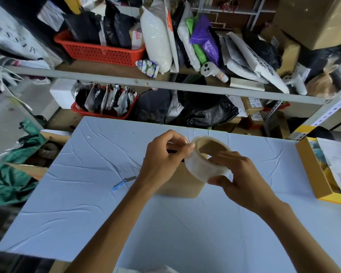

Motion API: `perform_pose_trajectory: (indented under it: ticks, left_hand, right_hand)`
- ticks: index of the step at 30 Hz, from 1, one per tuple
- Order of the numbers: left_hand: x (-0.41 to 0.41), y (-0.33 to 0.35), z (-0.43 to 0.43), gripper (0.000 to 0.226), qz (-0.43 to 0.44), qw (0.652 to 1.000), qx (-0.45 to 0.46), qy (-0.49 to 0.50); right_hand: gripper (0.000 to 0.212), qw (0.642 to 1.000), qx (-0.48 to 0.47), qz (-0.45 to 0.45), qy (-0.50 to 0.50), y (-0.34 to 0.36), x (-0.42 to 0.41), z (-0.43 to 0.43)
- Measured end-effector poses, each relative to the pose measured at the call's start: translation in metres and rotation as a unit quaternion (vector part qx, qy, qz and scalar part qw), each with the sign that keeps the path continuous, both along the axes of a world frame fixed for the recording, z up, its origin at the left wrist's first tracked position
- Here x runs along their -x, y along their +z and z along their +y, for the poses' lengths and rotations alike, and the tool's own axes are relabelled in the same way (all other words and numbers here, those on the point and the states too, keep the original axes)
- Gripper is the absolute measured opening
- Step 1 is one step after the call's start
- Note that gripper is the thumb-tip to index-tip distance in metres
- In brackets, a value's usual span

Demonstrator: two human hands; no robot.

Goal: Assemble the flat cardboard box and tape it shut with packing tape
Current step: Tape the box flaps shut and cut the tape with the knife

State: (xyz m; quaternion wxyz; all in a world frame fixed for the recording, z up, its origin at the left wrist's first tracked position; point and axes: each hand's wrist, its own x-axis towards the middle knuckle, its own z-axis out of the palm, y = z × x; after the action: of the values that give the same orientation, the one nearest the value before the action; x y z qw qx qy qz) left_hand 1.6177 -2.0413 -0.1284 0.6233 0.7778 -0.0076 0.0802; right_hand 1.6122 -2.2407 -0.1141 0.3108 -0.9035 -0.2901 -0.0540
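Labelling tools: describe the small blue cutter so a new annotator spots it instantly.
Start at the pale blue table filling the lower frame. Left of the brown cardboard box at its centre, a slim cutter lies flat, alone. It is the only bright blue thing on the tabletop, its grey tip towards the box.

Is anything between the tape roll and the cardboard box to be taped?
Nothing visible. The right hand holds the tape roll over the cardboard box; the left hand pinches the roll's edge. The blue cutter lies aside.
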Motion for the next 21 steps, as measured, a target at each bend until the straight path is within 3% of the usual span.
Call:
perform_pose_trajectory:
  ticks: [5, 10, 14, 18, 21]
  left_hand:
    - [0.003, -0.002, 0.001, 0.020, -0.001, 0.999, -0.026, 0.044]
    - [0.002, -0.002, 0.000, 0.018, -0.002, 1.000, -0.013, 0.014]
    - [0.000, 0.003, 0.010, 0.023, -0.017, 0.999, -0.039, -0.020]
    - [-0.002, 0.013, 0.029, 0.013, 0.013, 0.998, 0.015, -0.062]
    - [-0.002, 0.019, 0.032, 0.012, 0.038, 0.988, 0.080, -0.127]
  right_hand:
    - [0.039, 1.000, 0.008, 0.011, -0.017, -0.004, 0.002, 0.001]
    - [0.044, 1.000, 0.003, 0.016, -0.015, -0.007, 0.002, 0.000]
    - [0.036, 0.988, -0.093, 0.122, -0.019, -0.003, -0.005, -0.008]
    - [0.035, 0.951, -0.235, 0.201, 0.016, 0.002, -0.011, -0.021]
    - [0.049, 0.869, -0.395, 0.290, 0.065, 0.005, -0.015, -0.027]
